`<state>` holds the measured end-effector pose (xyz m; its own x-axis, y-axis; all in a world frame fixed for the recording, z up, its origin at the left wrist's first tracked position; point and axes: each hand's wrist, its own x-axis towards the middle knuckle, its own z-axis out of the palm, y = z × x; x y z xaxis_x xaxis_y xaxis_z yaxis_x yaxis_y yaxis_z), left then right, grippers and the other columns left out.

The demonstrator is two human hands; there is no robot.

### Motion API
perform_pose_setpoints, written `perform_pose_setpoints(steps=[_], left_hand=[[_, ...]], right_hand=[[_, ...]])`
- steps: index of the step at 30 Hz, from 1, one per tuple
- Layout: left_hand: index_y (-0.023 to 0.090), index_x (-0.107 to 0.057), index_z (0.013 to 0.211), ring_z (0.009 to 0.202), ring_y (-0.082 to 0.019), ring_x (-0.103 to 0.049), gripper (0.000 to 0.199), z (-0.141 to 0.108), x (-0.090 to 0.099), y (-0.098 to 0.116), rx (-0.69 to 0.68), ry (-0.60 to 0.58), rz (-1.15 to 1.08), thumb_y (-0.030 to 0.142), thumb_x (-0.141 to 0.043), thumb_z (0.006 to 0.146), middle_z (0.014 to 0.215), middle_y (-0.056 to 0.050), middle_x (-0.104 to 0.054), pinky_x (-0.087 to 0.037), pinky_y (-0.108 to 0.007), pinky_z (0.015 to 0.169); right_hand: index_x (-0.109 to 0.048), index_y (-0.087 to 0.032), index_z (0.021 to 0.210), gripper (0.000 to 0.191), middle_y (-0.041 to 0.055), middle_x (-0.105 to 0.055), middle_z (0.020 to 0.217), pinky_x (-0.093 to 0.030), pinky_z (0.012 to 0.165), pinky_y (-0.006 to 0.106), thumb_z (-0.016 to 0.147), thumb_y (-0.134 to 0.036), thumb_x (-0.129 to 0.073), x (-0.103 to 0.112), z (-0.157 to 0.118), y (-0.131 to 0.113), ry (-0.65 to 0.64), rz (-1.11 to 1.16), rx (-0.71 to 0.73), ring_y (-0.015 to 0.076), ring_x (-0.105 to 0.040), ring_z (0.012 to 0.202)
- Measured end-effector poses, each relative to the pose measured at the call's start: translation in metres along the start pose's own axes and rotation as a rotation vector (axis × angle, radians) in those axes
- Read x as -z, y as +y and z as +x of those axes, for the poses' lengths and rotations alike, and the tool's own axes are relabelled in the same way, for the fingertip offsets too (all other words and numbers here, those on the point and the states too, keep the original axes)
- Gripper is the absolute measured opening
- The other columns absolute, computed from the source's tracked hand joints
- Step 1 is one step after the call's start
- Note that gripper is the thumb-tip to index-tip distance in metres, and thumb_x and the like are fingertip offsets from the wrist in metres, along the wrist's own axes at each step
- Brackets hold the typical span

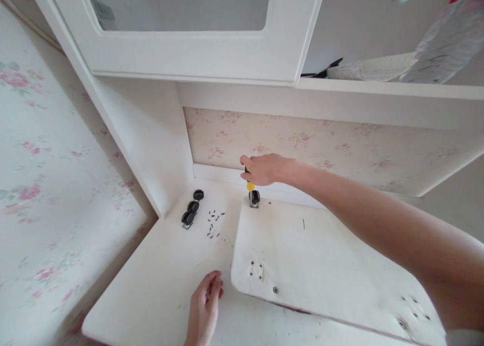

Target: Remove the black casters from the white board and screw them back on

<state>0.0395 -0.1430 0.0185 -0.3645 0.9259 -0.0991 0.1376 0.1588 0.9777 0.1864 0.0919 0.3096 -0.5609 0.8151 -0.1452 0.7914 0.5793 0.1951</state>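
My right hand [264,169] is closed round a yellow and black screwdriver [250,185], held upright above a black caster wheel [254,198]. That caster sits on the back left corner of a white board [321,255] with screw holes near its other corners. Low in the view, my left hand [206,300] hovers near the board's left edge, its fingertips pinched together; whatever is between them is too small to name. Three loose black casters [193,207] lie in a row at the left. Between them and the board, several small screws [213,225] are scattered.
The board rests on a white desktop [151,285]. Above hangs a white cabinet door [196,56], beside an open shelf [378,86] holding plastic-wrapped bottles [446,43]. A side panel [139,129] stands at the left, and floral wallpaper lies behind.
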Motion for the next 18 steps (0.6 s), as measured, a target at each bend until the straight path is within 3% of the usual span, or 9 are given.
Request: perform_pose_setpoints(steps=[2, 6, 11, 16, 18], left_hand=[[0.017, -0.070, 0.097, 0.068, -0.021, -0.065, 0.047, 0.000, 0.000, -0.002, 0.002, 0.003, 0.001, 0.059, -0.056, 0.081, 0.072, -0.005, -0.069, -0.054, -0.030, 0.065], [0.016, -0.069, 0.099, 0.068, -0.021, -0.066, 0.048, -0.001, 0.001, -0.002, 0.013, -0.004, -0.002, 0.060, -0.056, 0.081, 0.074, -0.006, -0.070, -0.054, -0.030, 0.066], [0.016, -0.069, 0.098, 0.068, -0.022, -0.067, 0.052, -0.002, -0.001, 0.001, 0.037, 0.007, -0.032, 0.062, -0.058, 0.079, 0.076, -0.007, -0.071, -0.055, -0.031, 0.066], [0.015, -0.069, 0.100, 0.070, -0.022, -0.067, 0.052, -0.002, -0.002, -0.002, 0.034, -0.014, -0.036, 0.061, -0.058, 0.080, 0.078, -0.008, -0.071, -0.056, -0.032, 0.068], [0.015, -0.069, 0.100, 0.069, -0.022, -0.067, 0.052, -0.001, -0.002, -0.003, 0.032, -0.002, -0.034, 0.061, -0.058, 0.079, 0.077, -0.008, -0.071, -0.056, -0.032, 0.068]], right_hand=[[-0.046, -0.023, 0.133, 0.048, 0.0151, -0.068, 0.112, -0.046, 0.074, 0.041, 0.093, -0.049, -0.035, -0.002, 0.000, 0.000, -0.018, 0.008, 0.026, 0.0290, -0.065, 0.091], [-0.052, -0.014, 0.126, 0.054, 0.0241, -0.064, 0.115, -0.043, 0.081, 0.051, 0.094, -0.052, -0.031, -0.001, 0.000, -0.002, 0.036, -0.041, -0.003, 0.0393, -0.059, 0.106], [-0.047, -0.023, 0.132, 0.047, 0.0148, -0.070, 0.105, -0.047, 0.072, 0.041, 0.093, -0.048, -0.037, 0.004, -0.006, -0.001, -0.056, -0.022, 0.013, 0.0289, -0.066, 0.088], [-0.053, -0.013, 0.127, 0.052, 0.0245, -0.065, 0.112, -0.045, 0.079, 0.049, 0.094, -0.048, -0.035, 0.007, -0.011, 0.002, -0.019, -0.070, -0.062, 0.0383, -0.061, 0.103], [-0.052, -0.017, 0.128, 0.050, 0.0207, -0.068, 0.108, -0.047, 0.075, 0.045, 0.093, -0.050, -0.036, 0.009, -0.013, 0.005, -0.055, -0.043, -0.044, 0.0346, -0.064, 0.096]])
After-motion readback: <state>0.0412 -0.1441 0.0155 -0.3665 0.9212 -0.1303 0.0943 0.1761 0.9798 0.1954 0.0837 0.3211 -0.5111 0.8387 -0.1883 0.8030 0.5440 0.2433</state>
